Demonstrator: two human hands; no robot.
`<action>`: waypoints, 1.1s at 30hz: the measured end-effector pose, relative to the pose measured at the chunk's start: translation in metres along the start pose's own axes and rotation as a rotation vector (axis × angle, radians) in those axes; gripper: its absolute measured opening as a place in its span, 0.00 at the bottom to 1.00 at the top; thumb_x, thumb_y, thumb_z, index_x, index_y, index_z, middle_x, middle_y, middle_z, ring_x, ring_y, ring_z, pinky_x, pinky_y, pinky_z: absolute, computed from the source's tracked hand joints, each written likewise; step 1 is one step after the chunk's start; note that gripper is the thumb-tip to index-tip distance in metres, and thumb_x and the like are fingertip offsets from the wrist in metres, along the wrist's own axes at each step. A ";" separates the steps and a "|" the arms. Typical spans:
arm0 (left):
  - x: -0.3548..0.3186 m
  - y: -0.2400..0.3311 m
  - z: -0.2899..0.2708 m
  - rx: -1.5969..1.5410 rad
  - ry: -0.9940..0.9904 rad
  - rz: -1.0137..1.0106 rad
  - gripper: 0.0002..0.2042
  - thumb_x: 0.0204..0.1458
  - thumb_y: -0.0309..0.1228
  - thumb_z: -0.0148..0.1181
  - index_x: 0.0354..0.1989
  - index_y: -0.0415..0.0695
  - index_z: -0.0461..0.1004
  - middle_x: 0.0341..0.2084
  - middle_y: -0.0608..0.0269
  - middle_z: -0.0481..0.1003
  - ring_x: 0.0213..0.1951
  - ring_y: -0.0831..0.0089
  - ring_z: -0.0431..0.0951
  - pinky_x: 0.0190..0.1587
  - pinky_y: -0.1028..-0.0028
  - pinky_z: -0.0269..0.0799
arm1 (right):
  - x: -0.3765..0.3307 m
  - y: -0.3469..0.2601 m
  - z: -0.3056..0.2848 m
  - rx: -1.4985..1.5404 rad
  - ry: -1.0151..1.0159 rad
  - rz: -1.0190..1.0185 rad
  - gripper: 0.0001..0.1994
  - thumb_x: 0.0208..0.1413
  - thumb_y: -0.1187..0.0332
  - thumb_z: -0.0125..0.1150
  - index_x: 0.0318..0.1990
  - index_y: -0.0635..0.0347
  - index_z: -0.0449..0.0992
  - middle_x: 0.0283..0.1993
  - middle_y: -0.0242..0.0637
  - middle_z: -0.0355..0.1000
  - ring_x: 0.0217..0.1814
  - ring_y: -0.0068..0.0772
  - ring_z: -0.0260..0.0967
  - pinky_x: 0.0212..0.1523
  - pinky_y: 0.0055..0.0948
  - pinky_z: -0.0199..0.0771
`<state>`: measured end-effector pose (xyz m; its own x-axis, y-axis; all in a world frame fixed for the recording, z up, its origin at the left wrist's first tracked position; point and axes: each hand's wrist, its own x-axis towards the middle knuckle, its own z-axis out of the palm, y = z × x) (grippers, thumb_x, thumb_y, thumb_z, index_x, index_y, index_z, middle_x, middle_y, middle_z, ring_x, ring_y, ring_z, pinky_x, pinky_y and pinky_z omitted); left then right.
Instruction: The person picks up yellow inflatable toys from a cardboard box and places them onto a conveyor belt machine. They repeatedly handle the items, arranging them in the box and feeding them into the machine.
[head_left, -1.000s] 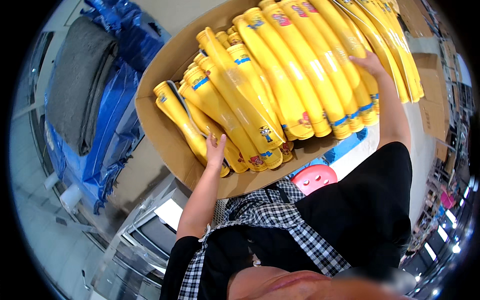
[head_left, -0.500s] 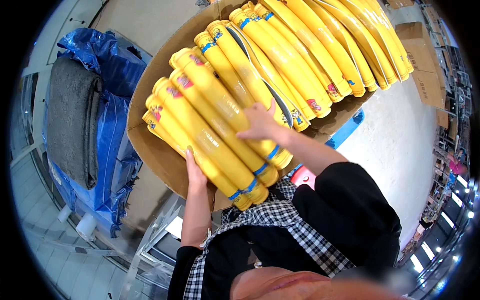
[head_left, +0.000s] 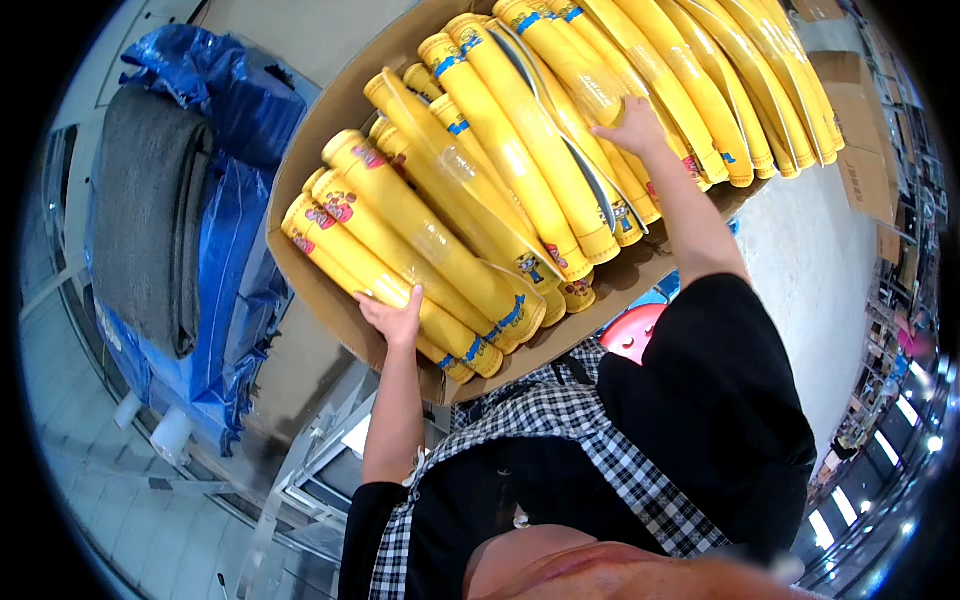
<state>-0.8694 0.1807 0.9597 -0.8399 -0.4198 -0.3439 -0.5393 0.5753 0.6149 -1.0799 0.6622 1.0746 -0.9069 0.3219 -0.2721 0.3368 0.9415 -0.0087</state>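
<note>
Many yellow rolled packs with blue bands and small cartoon prints lie side by side in a large cardboard box (head_left: 300,290). My left hand (head_left: 392,318) rests on a yellow roll (head_left: 375,285) at the box's left end, thumb apart from the fingers. Farther right, my right hand (head_left: 636,128) is over another yellow roll (head_left: 580,75), its thumb and fingers spread; whether it touches the roll I cannot tell. Between the hands, one tilted yellow roll (head_left: 460,170) lies on top of others. A dark grey edge (head_left: 590,180) shows along one pack.
To the left stands a bundle in blue plastic sheeting (head_left: 240,210) with a folded grey cloth (head_left: 150,220) on it. A red round thing (head_left: 632,332) lies below the box. Brown cartons (head_left: 862,170) are at the far right. A metal frame (head_left: 300,490) stands at lower left.
The left-hand rolls, held up between both hands before, now lie down in the box. My right hand has moved off them to the right and farther away. My left hand has stayed near the left end.
</note>
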 end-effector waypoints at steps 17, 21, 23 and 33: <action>0.002 -0.018 -0.034 -0.636 0.001 -0.082 0.35 0.62 0.42 0.49 0.70 0.36 0.42 0.69 0.45 0.46 0.68 0.57 0.52 0.68 0.65 0.48 | -0.216 -0.183 0.033 0.351 -0.562 -0.653 0.36 0.40 0.48 0.69 0.55 0.59 0.65 0.45 0.52 0.74 0.48 0.53 0.73 0.47 0.44 0.72; -0.037 0.046 -0.053 -0.626 -0.151 0.092 0.36 0.60 0.37 0.53 0.70 0.35 0.42 0.68 0.42 0.50 0.67 0.54 0.53 0.68 0.65 0.48 | -0.302 -0.227 0.110 0.580 -0.445 -0.537 0.35 0.48 0.51 0.64 0.59 0.65 0.61 0.51 0.53 0.70 0.57 0.51 0.66 0.56 0.42 0.67; -0.046 0.034 -0.051 -0.310 -0.223 0.234 0.41 0.55 0.38 0.60 0.70 0.34 0.41 0.67 0.40 0.50 0.68 0.51 0.53 0.68 0.63 0.48 | -0.325 -0.224 0.122 0.686 -0.052 -0.539 0.34 0.51 0.53 0.62 0.61 0.65 0.60 0.52 0.52 0.69 0.60 0.49 0.63 0.60 0.42 0.65; -0.107 0.014 -0.060 0.189 -0.203 0.445 0.38 0.49 0.38 0.66 0.64 0.32 0.55 0.59 0.35 0.61 0.61 0.44 0.60 0.64 0.57 0.55 | -0.403 0.117 0.158 -0.100 0.043 0.301 0.25 0.43 0.58 0.65 0.50 0.57 0.72 0.51 0.44 0.68 0.55 0.45 0.64 0.56 0.42 0.64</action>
<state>-0.7831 0.1919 1.0476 -0.9749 0.0277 -0.2208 -0.1135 0.7915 0.6006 -0.6349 0.6271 1.0309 -0.7811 0.5892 -0.2069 0.5667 0.8079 0.1616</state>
